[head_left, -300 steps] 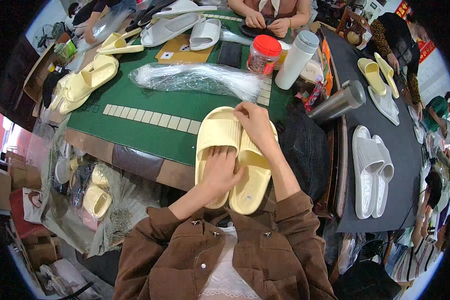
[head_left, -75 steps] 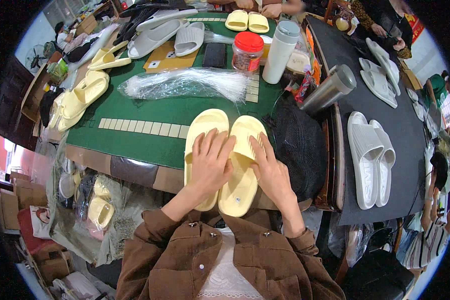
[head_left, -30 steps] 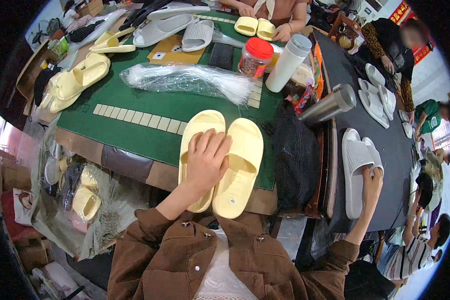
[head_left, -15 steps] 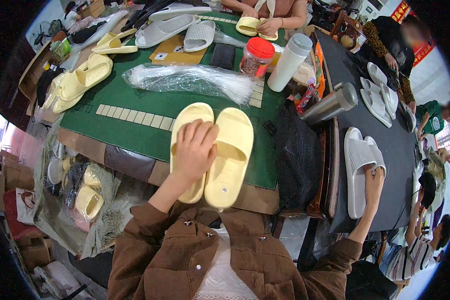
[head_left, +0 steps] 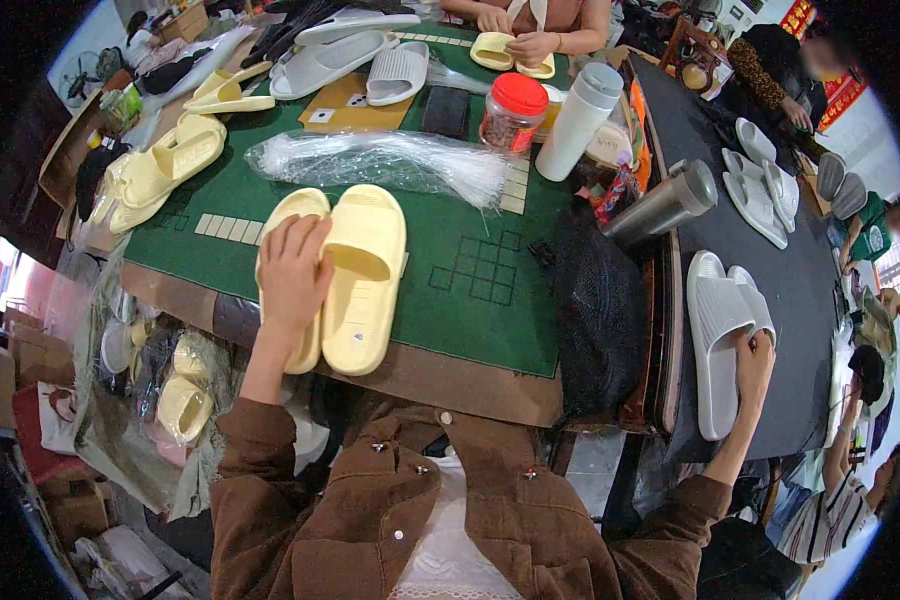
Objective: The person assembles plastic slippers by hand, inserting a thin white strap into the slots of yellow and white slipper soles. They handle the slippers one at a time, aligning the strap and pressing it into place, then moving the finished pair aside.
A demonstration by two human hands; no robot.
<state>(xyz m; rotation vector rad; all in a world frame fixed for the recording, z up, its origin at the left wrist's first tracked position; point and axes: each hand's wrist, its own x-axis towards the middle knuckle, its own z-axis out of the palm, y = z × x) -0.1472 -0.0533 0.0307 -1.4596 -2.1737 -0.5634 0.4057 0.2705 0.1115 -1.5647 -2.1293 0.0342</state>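
Note:
My left hand (head_left: pixel 296 270) is closed over the strap of one pale yellow slide sandal, partly hiding it. Its mate (head_left: pixel 358 285) lies alongside, toe pointing away from me; the pair sits over the near part of the green tabletop (head_left: pixel 450 320). To the right, my right hand (head_left: pixel 755 362) grips the inner side of a pair of light grey slide sandals (head_left: pixel 713 350) on the black table (head_left: pixel 660 130). Its fingertips are partly hidden in the foot opening of the right-hand one.
A plastic-wrapped bundle of white strands (head_left: pixel 380 160), a red-lidded jar (head_left: pixel 515 112), a white bottle (head_left: pixel 580 120) and a steel tumbler (head_left: pixel 665 205) stand or lie beyond. More yellow slides (head_left: pixel 165 170) are at left. Across the table a person's hands (head_left: pixel 533 48) handle yellow slides.
My left hand has shifted left and slightly away from me, bringing the yellow pair along and uncovering a grid on the green top. My right hand stays at the grey pair.

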